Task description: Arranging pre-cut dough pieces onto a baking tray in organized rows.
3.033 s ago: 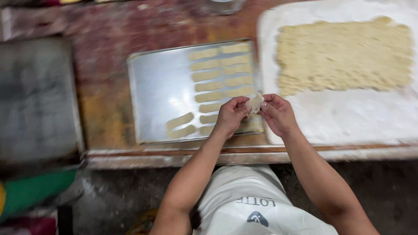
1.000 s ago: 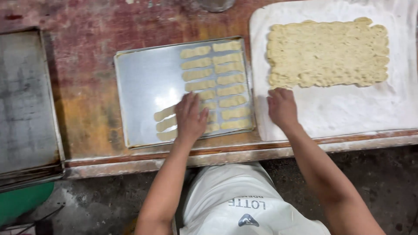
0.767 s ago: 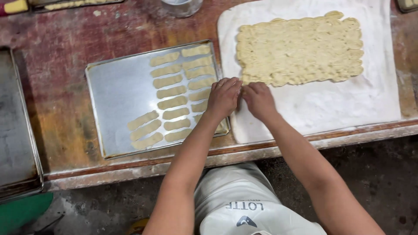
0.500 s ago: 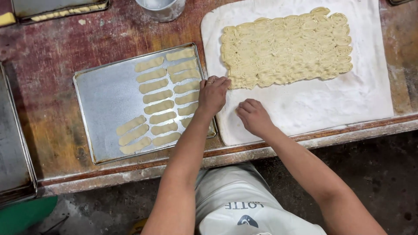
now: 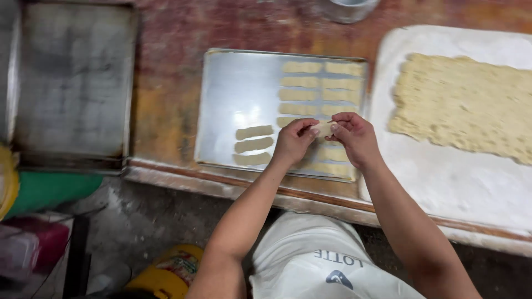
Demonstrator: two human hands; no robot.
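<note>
A small dough piece [image 5: 322, 128] was pinched between the fingers of the left hand [image 5: 292, 143] and right hand [image 5: 356, 137], apparently for shaping. It was held above the metal tray [image 5: 233, 99], where finished strips [image 5: 254, 132] were laid in rows.

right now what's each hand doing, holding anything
Left hand: closed on one end of the small dough piece, above the metal tray.
Right hand: closed on the other end of that dough piece.

Seen from above, the left hand [image 5: 293, 141] and right hand [image 5: 354, 135] pinch a small dough piece [image 5: 322, 129] over a metal baking tray [image 5: 233, 99] of dough strips [image 5: 299, 94] on a reddish worktop [image 5: 166, 83].
</note>
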